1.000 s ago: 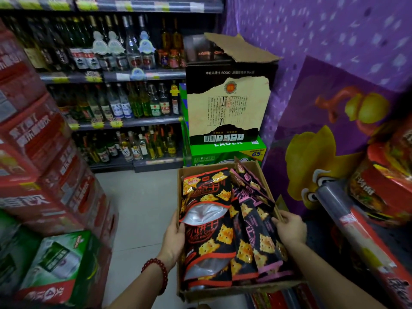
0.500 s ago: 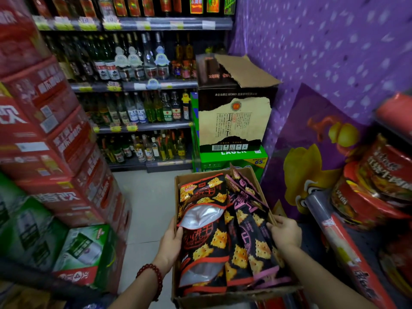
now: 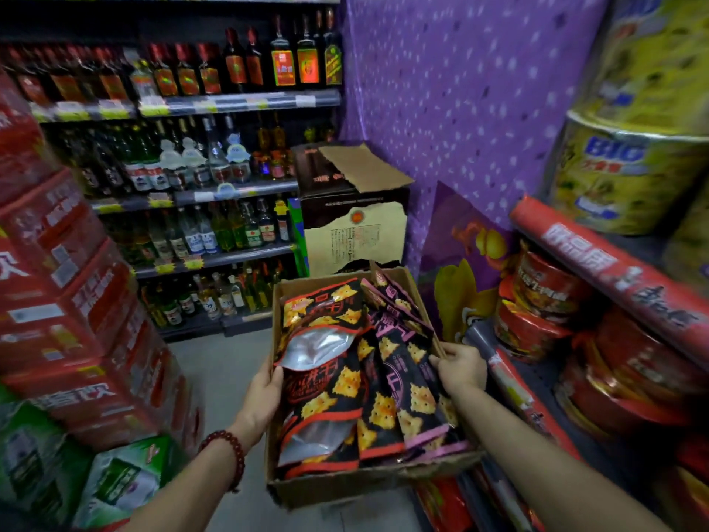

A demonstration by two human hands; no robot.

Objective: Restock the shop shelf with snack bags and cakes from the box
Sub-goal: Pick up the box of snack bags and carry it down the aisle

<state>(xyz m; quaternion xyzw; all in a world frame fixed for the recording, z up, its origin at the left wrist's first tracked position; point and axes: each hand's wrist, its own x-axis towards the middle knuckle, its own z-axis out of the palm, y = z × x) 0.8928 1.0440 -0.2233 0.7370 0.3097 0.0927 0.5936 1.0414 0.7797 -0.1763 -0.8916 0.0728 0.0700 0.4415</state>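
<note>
Brown corrugated cardboard forms the open-topped box [image 3: 383,479] that the person carries at waist height, one hand on each long side, which I judge keeps it level while it is brought to the shelf on the right. The left hand [image 3: 264,393], above a wrist with a dark red bead bracelet [image 3: 226,455], grips the left wall with fingers curled around the edge and the thumb over the rim, touching the nearest bag. The right hand [image 3: 462,366] holds the right wall with fingers wrapped over the rim, clamped on the cardboard. Inside lie the glossy black snack bags printed with yellow crackers [image 3: 345,389], overlapping like tiles so that they fill the box flat. I count two with red trim on the left and about three with pink trim on the right; more may lie hidden beneath. No cakes can be seen. The grey metal shop shelf with a red price strip [image 3: 510,382] stands just beside the box and already holds red instant noodle bowls [image 3: 544,297], at least four, with yellow noodle tubs [image 3: 621,178], at least two, on the tier above. None of the bags has left the box yet, so restocking seems only about to begin.
</note>
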